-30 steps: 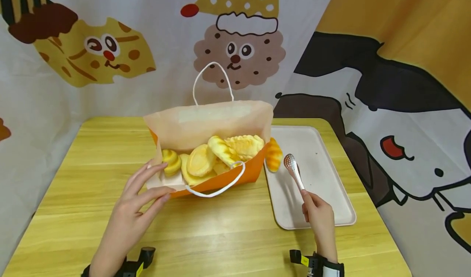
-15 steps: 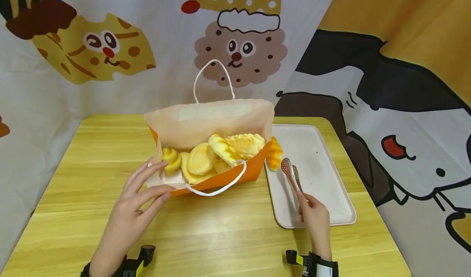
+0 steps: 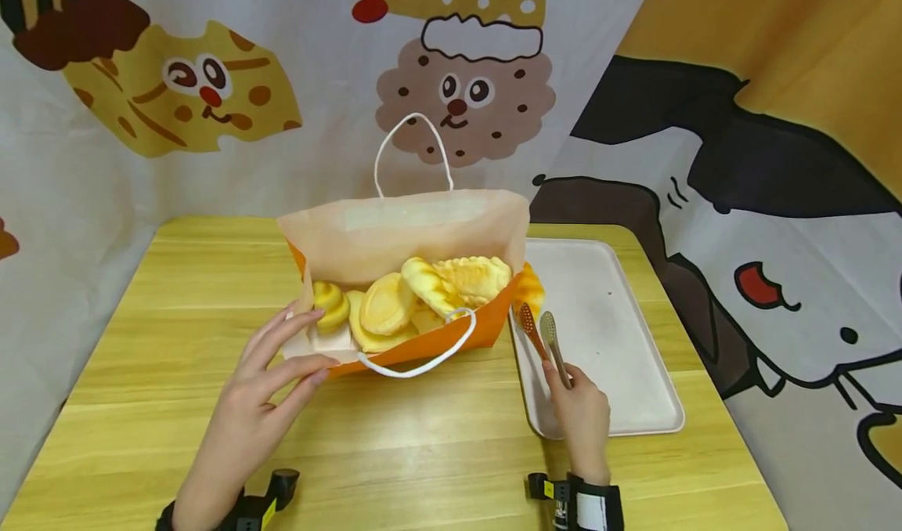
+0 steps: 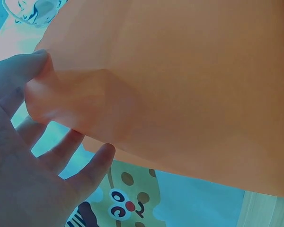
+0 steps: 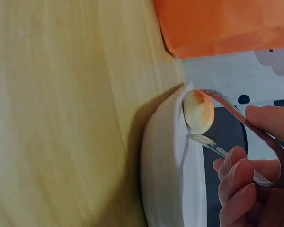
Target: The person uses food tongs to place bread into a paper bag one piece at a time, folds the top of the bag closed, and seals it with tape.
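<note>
An orange paper bag [image 3: 416, 237] with white cord handles stands with its mouth spread. My left hand [image 3: 243, 402] pinches its near left rim, thumb on the orange outside in the left wrist view. Inside lie a swirled yellow bun [image 3: 329, 308], a round flat pastry [image 3: 384, 308], a twisted roll [image 3: 425, 284] and a crimped pastry [image 3: 475, 278]. My right hand [image 3: 583, 421] holds metal tongs [image 3: 553, 344] with their arms spread. In the right wrist view, the perforated tips flank a golden-brown bread roll [image 5: 199, 113] on the tray, which the bag partly covers in the head view.
The pale rectangular tray [image 3: 620, 359] lies right of the bag, its left edge close to the bag's side. Both rest on a yellow wood-grain table [image 3: 395, 453]. A cartoon-printed curtain [image 3: 331, 45] hangs behind and to the right.
My right hand has moved left with the tongs, whose arms have spread apart and reached the bread roll. My left hand keeps its grip on the bag rim.
</note>
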Demonstrator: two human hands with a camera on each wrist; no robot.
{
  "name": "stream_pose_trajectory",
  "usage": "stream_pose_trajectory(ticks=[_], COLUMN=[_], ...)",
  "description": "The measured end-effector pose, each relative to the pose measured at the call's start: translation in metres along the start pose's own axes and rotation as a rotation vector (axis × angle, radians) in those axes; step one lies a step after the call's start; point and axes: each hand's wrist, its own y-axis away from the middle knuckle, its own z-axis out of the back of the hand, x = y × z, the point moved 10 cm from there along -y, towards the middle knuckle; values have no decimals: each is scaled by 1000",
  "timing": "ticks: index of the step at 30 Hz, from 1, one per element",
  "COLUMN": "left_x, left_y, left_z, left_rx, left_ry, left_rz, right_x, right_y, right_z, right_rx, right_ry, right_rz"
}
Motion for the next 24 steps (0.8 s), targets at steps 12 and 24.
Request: stream_pose_trajectory(ticks=[12,24], left_x=[-1,-8], left_y=[-1,-5], left_z=[1,3], left_rx=[-4,-20], left_ry=[14,36], left_rz=[-11,-37], right_x=[19,21], right_y=[-1,-9], right_z=[-13,-24], right_rx=[-15,20], right_ry=[85,36], right_rz=[53,21])
